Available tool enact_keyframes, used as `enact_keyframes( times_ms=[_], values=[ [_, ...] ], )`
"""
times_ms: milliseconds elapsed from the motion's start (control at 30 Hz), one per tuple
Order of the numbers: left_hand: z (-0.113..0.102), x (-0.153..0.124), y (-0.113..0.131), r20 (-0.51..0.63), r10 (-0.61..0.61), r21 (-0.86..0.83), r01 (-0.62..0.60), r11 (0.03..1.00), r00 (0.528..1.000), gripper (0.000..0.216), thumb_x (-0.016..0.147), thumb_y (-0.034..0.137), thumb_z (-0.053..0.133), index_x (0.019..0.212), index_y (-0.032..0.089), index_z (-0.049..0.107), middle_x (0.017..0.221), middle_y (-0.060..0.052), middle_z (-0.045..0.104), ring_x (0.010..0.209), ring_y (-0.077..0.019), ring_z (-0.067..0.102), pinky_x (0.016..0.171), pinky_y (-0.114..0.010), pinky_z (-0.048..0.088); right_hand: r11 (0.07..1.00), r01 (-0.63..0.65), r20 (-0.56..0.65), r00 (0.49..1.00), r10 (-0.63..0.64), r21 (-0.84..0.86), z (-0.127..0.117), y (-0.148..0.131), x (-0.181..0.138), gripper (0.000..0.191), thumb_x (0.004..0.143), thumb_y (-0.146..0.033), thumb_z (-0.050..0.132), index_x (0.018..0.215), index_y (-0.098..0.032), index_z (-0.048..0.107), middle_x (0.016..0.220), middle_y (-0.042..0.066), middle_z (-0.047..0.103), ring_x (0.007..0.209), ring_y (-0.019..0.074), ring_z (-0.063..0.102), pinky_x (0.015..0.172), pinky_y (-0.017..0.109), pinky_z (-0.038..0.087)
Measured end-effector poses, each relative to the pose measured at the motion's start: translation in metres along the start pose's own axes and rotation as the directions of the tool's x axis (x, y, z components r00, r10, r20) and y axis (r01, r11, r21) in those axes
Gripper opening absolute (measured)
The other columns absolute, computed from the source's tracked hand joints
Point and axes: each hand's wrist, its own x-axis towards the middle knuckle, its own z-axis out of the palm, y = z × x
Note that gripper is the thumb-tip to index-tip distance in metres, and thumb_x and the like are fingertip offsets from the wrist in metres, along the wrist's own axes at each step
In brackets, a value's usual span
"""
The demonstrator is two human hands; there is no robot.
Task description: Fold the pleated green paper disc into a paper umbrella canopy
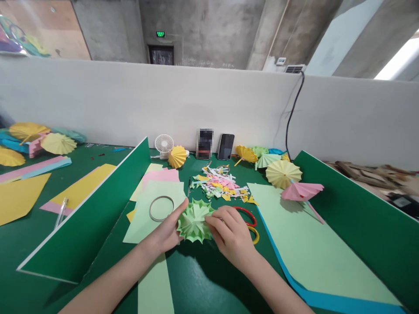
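A light green pleated paper umbrella top (195, 224) with a zigzag rim is held up over the table at the middle of the head view. My left hand (170, 231) grips its left side, thumb on top and the other fingers mostly hidden beneath. At the right, my right hand (231, 231) is closed, its thumb and fingertips pinching near the pleats; whether a fold or a small separate piece is between them, I cannot tell. Partly behind my right hand lie scissors with red and yellow handles (253, 235). A tape ring (162, 208) rests on green paper (157, 192) beside my left hand.
Paper scraps (221, 181) are heaped beyond my hands. Finished paper umbrellas (284, 173) stand at the back right above large green sheets (314, 244). Green dividers (94, 222) flank the space. A small fan (164, 144) and two phones (225, 147) stand by the back wall.
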Motion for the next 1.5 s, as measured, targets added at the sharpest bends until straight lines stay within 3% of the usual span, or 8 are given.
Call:
enact_keyframes(
  times_ms=[167,267,433,700,1067,1333,1500],
  values=[
    [-0.001,0.001,-0.001,0.021,-0.004,-0.014,0.005,1.000,1.000,0.037,0.077,0.043,0.055,0.101,0.015,0.060,0.093,-0.008,0.068,0.089,-0.0214,0.063,0.077,-0.029,0.049,0.998,0.026,0.036,0.999,-0.024,-0.057,0.005,0.000,-0.003,0.025,0.077,0.001,0.038,0.086,-0.014,0.056,0.078,0.009,0.060,0.075,0.0196,0.048,0.067,0.034,0.046],
    [0.000,0.000,0.000,-0.008,-0.006,-0.011,0.005,1.000,1.000,0.039,0.076,0.043,0.056,0.102,0.015,0.060,0.092,-0.008,0.068,0.088,-0.0216,0.063,0.075,-0.028,0.049,0.999,-0.028,0.044,0.999,0.030,-0.046,0.007,0.001,-0.005,0.030,0.074,0.005,0.034,0.088,-0.013,0.054,0.080,0.011,0.058,0.077,0.0201,0.048,0.067,0.034,0.046],
    [0.003,-0.001,0.003,-0.085,0.034,-0.034,-0.037,0.999,0.996,0.044,0.074,0.046,0.057,0.107,0.017,0.057,0.097,-0.008,0.067,0.089,-0.0220,0.063,0.073,-0.029,0.050,0.985,-0.157,-0.061,0.985,0.161,0.071,0.004,0.001,-0.004,0.015,0.079,-0.006,0.046,0.087,-0.017,0.052,0.080,0.008,0.054,0.075,0.0184,0.048,0.064,0.033,0.045],
    [0.007,-0.002,0.003,-0.076,0.101,-0.013,-0.102,0.995,0.992,0.038,0.079,0.044,0.051,0.106,0.018,0.058,0.095,-0.006,0.068,0.088,-0.0196,0.063,0.072,-0.027,0.050,0.978,-0.210,-0.019,0.978,0.210,0.000,0.008,-0.003,-0.005,0.008,0.081,-0.017,0.050,0.080,-0.017,0.058,0.076,0.007,0.057,0.071,0.0183,0.049,0.062,0.032,0.040],
    [0.012,-0.005,0.000,-0.013,0.162,0.007,-0.162,0.987,0.987,0.038,0.083,0.038,0.047,0.117,0.021,0.052,0.104,-0.004,0.065,0.096,-0.0183,0.060,0.084,-0.027,0.046,0.988,-0.129,-0.004,0.992,0.129,-0.087,0.011,-0.004,-0.006,0.009,0.080,-0.010,0.050,0.076,-0.015,0.056,0.072,0.006,0.057,0.067,0.0169,0.046,0.062,0.032,0.037],
    [0.009,-0.004,0.000,-0.059,0.094,-0.036,-0.096,0.995,0.994,0.040,0.080,0.044,0.050,0.109,0.018,0.057,0.094,-0.005,0.068,0.087,-0.0183,0.063,0.074,-0.025,0.049,0.996,-0.038,0.030,0.999,0.040,-0.082,0.011,0.000,-0.006,0.014,0.078,-0.004,0.045,0.079,-0.013,0.054,0.075,0.008,0.056,0.070,0.0180,0.043,0.066,0.034,0.039],
    [0.010,-0.003,-0.002,-0.066,0.107,-0.054,-0.111,0.992,0.992,0.038,0.080,0.042,0.050,0.108,0.017,0.057,0.092,-0.005,0.069,0.083,-0.0169,0.064,0.070,-0.023,0.050,0.994,-0.113,-0.027,0.993,0.113,0.001,0.013,-0.002,-0.007,0.008,0.078,-0.007,0.050,0.079,-0.014,0.053,0.076,0.008,0.055,0.072,0.0183,0.045,0.064,0.033,0.040]
  ],
)
